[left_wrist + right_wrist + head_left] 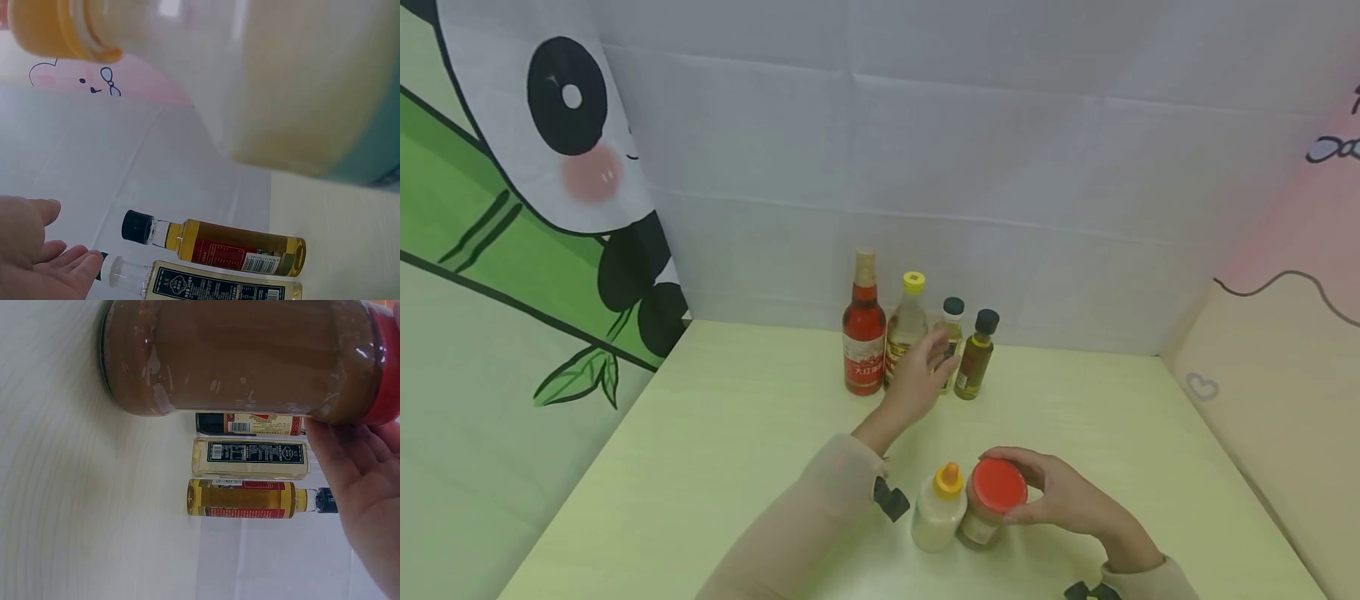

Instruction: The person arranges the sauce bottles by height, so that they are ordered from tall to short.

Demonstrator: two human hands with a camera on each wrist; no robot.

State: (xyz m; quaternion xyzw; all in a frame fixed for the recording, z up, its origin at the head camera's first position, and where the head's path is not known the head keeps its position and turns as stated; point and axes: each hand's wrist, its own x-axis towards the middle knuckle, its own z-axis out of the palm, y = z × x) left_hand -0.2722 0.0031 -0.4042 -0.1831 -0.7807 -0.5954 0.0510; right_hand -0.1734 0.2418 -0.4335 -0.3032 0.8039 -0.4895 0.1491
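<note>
My left hand (913, 379) reaches forward to the bottles at the back, fingers extended. It is in front of a yellow-capped bottle (908, 323) and a clear bottle with a dark cap (953, 307), partly hiding both. In the left wrist view the fingertips are by the clear bottle's cap; contact is unclear. My right hand (1063, 496) grips a jar of brown paste (244, 356) around its red lid (999, 486), thumb and fingers on opposite sides. Beside the jar stands a white squeeze bottle (936, 518) with a yellow nozzle, upright on the table.
A tall red bottle (864, 346) stands at the left end of the back row. A small amber bottle (976, 362) stands at the right end. Behind them hangs a pale cloth wall (760, 250). The pale table (737, 433) extends to both sides.
</note>
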